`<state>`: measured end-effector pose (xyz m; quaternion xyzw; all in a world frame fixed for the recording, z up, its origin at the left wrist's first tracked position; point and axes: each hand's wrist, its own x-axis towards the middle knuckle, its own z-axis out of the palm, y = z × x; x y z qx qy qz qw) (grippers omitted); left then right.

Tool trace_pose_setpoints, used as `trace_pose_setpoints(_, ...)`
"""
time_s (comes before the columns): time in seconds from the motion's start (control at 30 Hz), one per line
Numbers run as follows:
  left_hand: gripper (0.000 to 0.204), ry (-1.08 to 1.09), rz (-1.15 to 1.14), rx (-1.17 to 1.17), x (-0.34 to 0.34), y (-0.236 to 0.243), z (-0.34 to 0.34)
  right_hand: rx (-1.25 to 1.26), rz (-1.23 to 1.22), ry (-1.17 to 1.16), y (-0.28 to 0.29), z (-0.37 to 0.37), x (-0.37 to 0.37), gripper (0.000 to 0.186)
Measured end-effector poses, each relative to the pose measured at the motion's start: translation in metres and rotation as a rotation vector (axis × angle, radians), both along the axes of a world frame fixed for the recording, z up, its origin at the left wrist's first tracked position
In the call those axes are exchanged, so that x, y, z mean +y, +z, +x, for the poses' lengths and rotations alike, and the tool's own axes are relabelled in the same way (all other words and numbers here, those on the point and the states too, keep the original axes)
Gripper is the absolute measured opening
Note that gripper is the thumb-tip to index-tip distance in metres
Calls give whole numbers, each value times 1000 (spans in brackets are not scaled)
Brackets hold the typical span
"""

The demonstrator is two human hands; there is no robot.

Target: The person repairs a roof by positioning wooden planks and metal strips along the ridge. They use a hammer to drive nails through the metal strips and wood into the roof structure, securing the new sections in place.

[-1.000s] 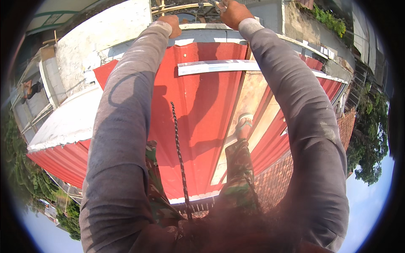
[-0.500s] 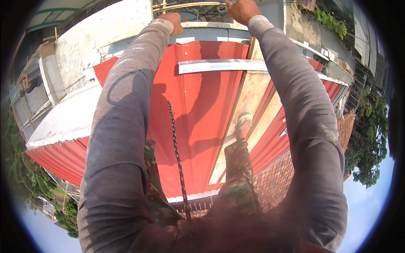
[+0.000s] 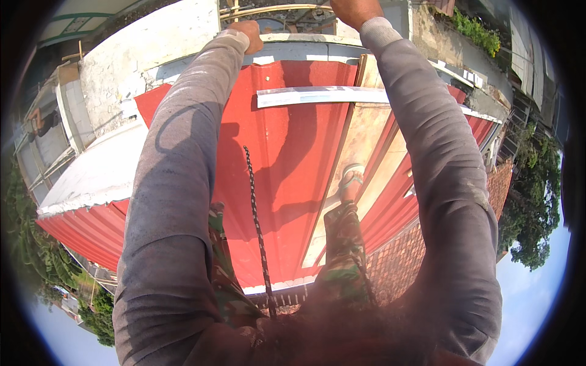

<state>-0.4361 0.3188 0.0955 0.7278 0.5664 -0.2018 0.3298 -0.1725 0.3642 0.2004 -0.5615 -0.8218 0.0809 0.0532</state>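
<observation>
Reaching far forward with both arms, toward the pale ledge [image 3: 308, 38] along the top of the red roof sheet [image 3: 278, 137]. With the left hand [image 3: 246, 36], curled at the near side of the ledge, contact unclear and fingers hidden: cannot tell the opening of the grip, nor anything held. Likewise with the right hand [image 3: 359, 11], cut off by the upper edge, close to the thin poles [image 3: 281, 8] beyond the ledge: cannot tell. To do this well, by judgement, work both hands evenly, bend the knees rather than overreach, and rest weight on the wooden board [image 3: 363, 134] under the sandalled foot [image 3: 350, 186] rather than on bare metal. Mind the white strip [image 3: 323, 96], lying crosswise over sheet and board and partly behind the right sleeve [image 3: 427, 128]; perhaps easy to knock. Watch also the black-and-white cord [image 3: 257, 219] between the forearms, likely to snag. Note the white wall [image 3: 152, 36] at upper left, the tiled roof [image 3: 397, 265] at lower right.
</observation>
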Motion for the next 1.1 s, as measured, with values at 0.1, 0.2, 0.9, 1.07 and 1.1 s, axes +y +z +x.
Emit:
trace_pose_setpoints(0.1,42,6,-28,11,1,7,-4,356,107,-339,18,-32,-2,29)
trace_pose_setpoints(0.2,41,5,-35,16,3,11,2,122,-198,-513,10,-39,-39,31)
trace_pose_setpoints(0.9,41,43,-40,-13,0,6,-1,-90,293,116,-9,-3,0,33)
trace_pose_setpoints(1.07,39,53,-50,-24,0,8,-2,-43,-282,-391,3,-31,-40,31)
trace_pose_setpoints(1.1,39,39,-43,-29,1,10,-1,-120,-358,-296,-6,-22,-37,30)
